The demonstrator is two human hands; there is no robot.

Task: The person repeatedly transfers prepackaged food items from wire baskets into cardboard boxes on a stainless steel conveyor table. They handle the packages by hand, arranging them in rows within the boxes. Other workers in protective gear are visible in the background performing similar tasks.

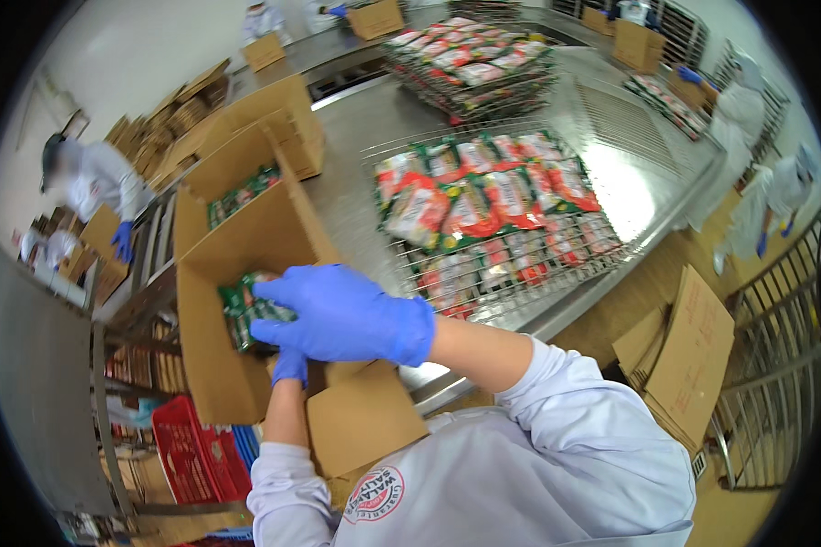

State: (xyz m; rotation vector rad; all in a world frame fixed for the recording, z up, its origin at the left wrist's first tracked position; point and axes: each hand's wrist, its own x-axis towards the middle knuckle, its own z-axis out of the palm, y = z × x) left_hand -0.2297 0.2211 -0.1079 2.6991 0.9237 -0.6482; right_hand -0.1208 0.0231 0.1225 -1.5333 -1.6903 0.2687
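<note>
My right hand [337,310], in a blue glove, reaches over an open cardboard box [199,319], its fingers apart and resting on green-wrapped packets [239,308] inside. My left hand [290,365], also gloved, is beneath it near the box's lower flap [365,419]; its fingers are mostly hidden. Another open box compartment [192,210] behind holds more green packets. To the right, wire racks of red, white and green packs [465,201] lie stacked on the steel table [611,219].
More stacked racks [470,64] and cardboard boxes [292,109] stand farther back. Flattened cardboard [680,356] and metal racks [775,383] are at right. A red basket [192,447] is below left. Co-workers stand at left [105,182], right [739,109] and back.
</note>
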